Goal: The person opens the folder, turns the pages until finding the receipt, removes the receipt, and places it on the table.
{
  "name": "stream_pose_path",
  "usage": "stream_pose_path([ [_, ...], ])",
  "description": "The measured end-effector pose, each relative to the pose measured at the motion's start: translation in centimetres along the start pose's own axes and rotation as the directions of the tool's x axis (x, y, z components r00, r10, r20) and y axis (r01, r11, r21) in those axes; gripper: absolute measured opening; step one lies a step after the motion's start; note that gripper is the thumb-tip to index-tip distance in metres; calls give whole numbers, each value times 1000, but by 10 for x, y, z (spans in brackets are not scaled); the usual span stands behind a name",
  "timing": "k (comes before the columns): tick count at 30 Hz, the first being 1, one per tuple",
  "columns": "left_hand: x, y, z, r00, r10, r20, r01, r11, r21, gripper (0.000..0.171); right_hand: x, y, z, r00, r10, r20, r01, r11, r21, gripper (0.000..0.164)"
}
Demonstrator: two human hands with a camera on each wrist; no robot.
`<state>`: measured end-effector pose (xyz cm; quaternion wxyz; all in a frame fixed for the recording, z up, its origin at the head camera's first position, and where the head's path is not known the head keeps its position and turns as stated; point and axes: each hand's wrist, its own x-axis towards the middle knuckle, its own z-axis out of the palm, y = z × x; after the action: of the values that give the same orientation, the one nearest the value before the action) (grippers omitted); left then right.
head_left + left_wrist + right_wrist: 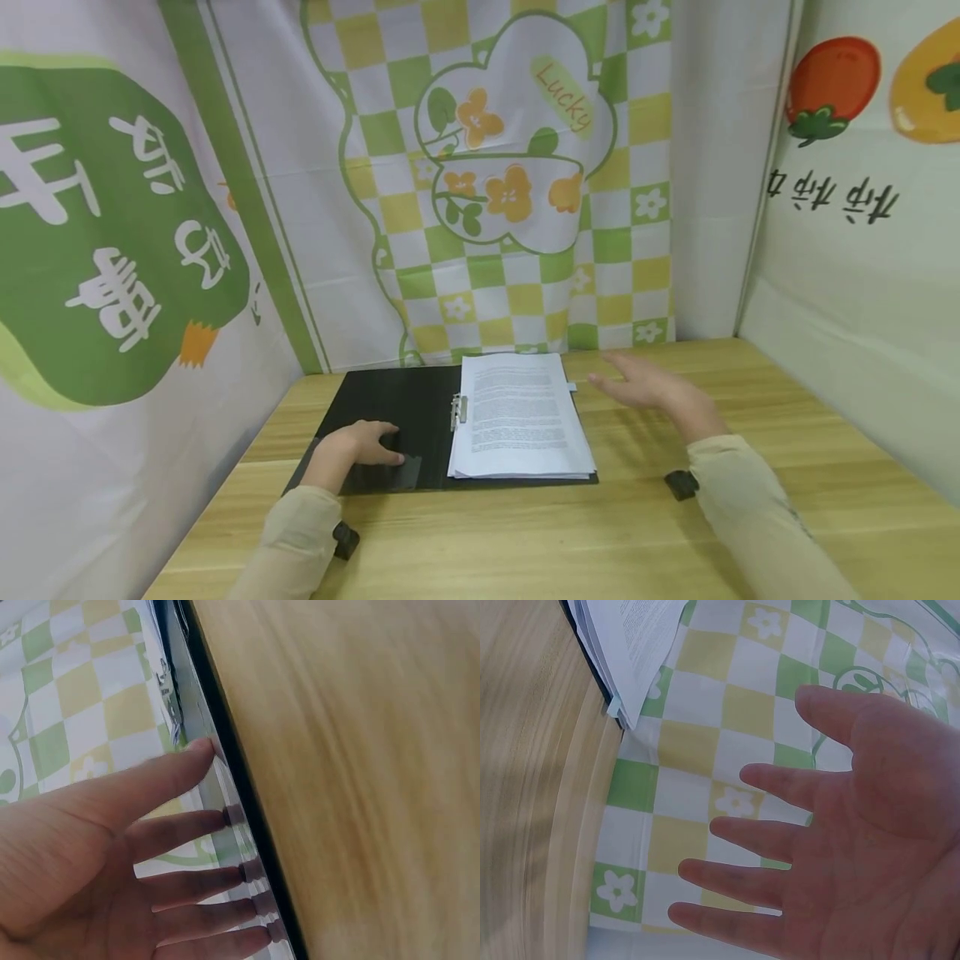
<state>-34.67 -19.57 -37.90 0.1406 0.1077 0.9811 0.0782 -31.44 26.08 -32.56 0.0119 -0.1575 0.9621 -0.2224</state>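
Right sleeve: reaching in from the lower right corner, carrying a black wrist device over the table; possibly snagging a paper edge if sweeping low across to the left.

Left hand: resting straight, spread fingertips on the glossy left cover of the black folder, pinching nothing; perhaps risking a skid, owing to the shine and smoothness underneath.

Right hand: hovering to the right of the paper stack, spreading all fingers and holding nothing (so bracing neither paper nor cover against a shift).

Black folder: lying open on the table; possibly twisting or sliding if being pushed from the left alone, for lack of any hold opposite.

Paper stack: sitting on the folder's right side, fanning slightly at the lower edge; likely creasing at a corner if being pressed while out of line.

Metal clip: standing at the stack's left edge, not showing plainly whether locked or loose; if loose, perhaps freeing the stack to slip during a tilt.

Small tab: poking out past the stack's right edge; maybe catching on a passing finger and tearing.

Patterned cloth: hanging just behind the folder; possibly getting pinned if meeting a hard backward shove.
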Motion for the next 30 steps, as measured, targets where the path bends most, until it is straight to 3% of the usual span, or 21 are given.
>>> stream_pose_path([
  [7,3,-1,4,999,9,-32,-10,1000,-24,62,0,-1,-1,1000,14,18,-14,1000,-2,76],
  [13,4,4,6,987,104,-121,-106,994,-8,39,-2,-2,-1,1000,8,21,-8,1000,-1,74],
  [16,3,10,6,978,152,-144,-154,988,-1,37,-2,-3,-1,1000,2,18,-2,1000,3,74],
  [21,5,20,8,948,239,-209,-244,970,2,37,-2,-2,-2,1000,-8,21,7,1000,19,74],
  [25,7,30,11,908,318,-272,-331,944,-2,44,-1,-3,-3,1000,-8,25,8,1000,16,75],
  [28,5,44,13,896,365,-253,-379,925,-9,57,0,-2,-3,1000,-2,27,1,1000,8,75],
  [30,1,57,13,899,382,-214,-397,917,-31,65,0,-1,-2,1000,0,26,0,1000,4,75],
])
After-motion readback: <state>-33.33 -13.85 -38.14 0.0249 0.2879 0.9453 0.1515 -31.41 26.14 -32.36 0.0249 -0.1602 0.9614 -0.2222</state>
